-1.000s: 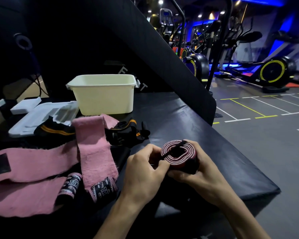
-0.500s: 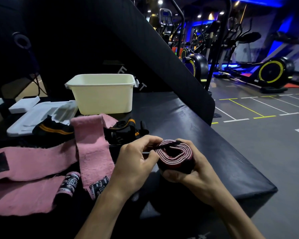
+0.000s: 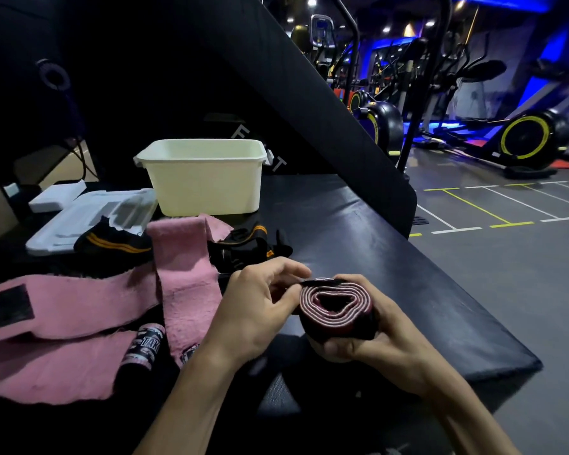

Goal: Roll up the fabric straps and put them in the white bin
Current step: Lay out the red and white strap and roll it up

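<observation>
The right hand cradles a rolled strap from below, fingers curled round its dark outer layer, the coil's pink-edged spiral facing up. The left hand pinches the strap's loose black end at the top of the roll. Both hands are above the near edge of the black desk. The white bin stands farther back, with unrolled pink straps spread to the left

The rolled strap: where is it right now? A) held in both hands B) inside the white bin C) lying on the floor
A: the rolled strap sits in the right hand while the left hand pinches its black end; the white bin stands farther back.
</observation>
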The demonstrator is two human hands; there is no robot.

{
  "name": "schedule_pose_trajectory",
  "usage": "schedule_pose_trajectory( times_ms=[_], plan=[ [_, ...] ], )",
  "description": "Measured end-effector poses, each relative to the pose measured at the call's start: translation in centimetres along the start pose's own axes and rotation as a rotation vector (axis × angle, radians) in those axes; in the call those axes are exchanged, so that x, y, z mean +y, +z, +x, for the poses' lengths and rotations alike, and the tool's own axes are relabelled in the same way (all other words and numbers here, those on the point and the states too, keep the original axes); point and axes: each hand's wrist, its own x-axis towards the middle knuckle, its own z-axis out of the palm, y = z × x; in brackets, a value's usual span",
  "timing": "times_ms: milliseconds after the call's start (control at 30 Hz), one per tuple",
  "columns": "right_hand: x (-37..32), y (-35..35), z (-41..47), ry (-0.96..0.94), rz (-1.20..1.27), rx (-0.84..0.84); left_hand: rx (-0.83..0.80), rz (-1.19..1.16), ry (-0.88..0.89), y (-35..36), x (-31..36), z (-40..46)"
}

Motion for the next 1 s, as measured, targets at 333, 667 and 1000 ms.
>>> schedule_pose_trajectory(
  times_ms=[333, 667, 1000],
  plan=[
    [0.8, -0.8, 0.3, 0.040, -0.134, 0.207, 0.070, 0.044, -0.145, 0.4, 0.6, -0.4],
    [0.7, 1.6, 0.3, 0.139, -0.324, 0.321, 0.181, 0.173, -0.134, 2.6, 2.1, -1.2],
    [0.5, 2.4, 0.4, -0.006, -0.553, 0.325, 0.056, 0.215, -0.125, 1.0, 0.6, -0.4]
  ],
)
